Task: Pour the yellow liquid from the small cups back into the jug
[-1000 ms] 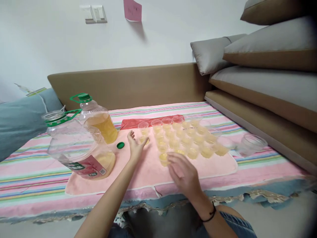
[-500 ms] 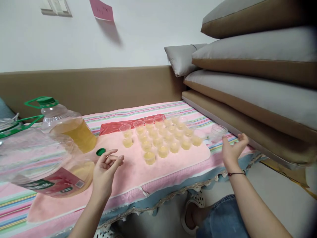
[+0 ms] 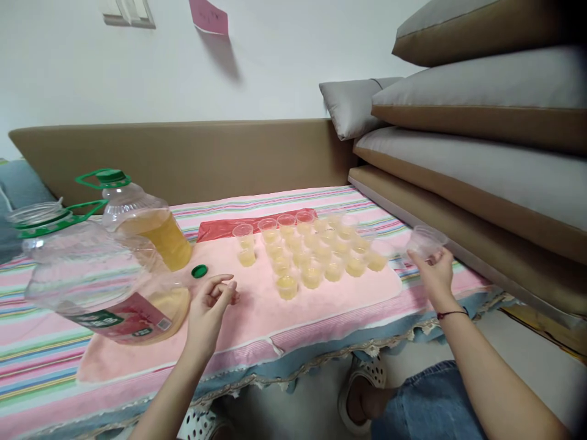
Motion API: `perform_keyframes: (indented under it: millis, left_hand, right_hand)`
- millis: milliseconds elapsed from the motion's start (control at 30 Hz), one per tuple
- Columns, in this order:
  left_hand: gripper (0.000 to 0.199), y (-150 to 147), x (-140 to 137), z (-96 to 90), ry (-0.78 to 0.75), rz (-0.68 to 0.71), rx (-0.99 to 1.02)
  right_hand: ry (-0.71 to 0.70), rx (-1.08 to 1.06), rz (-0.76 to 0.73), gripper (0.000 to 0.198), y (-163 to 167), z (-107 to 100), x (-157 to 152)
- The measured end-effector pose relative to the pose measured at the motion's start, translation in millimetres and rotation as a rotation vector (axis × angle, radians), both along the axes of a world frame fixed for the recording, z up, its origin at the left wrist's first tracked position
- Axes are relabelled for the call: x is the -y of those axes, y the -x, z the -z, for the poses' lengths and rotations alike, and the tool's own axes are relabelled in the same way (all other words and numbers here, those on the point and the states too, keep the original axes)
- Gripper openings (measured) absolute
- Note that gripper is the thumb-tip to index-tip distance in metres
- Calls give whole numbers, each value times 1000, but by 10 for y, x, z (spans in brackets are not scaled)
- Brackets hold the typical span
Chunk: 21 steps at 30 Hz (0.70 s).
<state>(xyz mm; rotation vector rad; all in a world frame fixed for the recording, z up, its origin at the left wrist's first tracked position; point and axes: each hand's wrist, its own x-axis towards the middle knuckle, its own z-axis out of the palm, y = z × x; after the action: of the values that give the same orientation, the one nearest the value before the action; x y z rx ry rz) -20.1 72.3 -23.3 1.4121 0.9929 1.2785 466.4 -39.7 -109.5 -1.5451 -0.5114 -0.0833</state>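
Toward the left edge of the striped sheet [image 3: 27, 373] stands one uncapped bottle [image 3: 92, 263] with a pink label, and just behind it one green-capped bottle [image 3: 156, 235] part full of yellow liquid. One loose cap [image 3: 199, 271] lies next, on the pink towel [image 3: 257, 324]. Near it is the left hand [image 3: 213, 299], fingers loosely curled, holding nothing. Two small cups [image 3: 247, 257] stand one behind the other, with one red bag [image 3: 217, 230] lying along the towel's far edge. Then comes a block of cups [image 3: 312, 275] with yellow liquid, perhaps about twenty; the clear rims overlap too much for a sure count. Near the sheet's right edge, the right hand [image 3: 435, 275] pinches one clear cup [image 3: 424, 238], or a nested few, between thumb and fingers. Four cushions [image 3: 477, 128] are piled along that edge.
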Motion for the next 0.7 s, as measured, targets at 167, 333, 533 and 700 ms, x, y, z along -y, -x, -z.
perform_keyframes:
  millis: [167,333,533,700]
  left_hand:
    - [38,-26,101,-48,-26,79,30]
    - [38,-112,210,-40,-29,242,25]
    - [75,-117,253,130,-66,532,68]
    - [94,-4,259,153,-85,677,53]
  right_hand:
    - [-175,44,-230,68,619,-444,44]
    - [-60,19,-648,60,1636,-654,110]
    - [271,-34,-1452,58,2533,-673,137]
    - [317,-47,-1532,61,2758,-664,87]
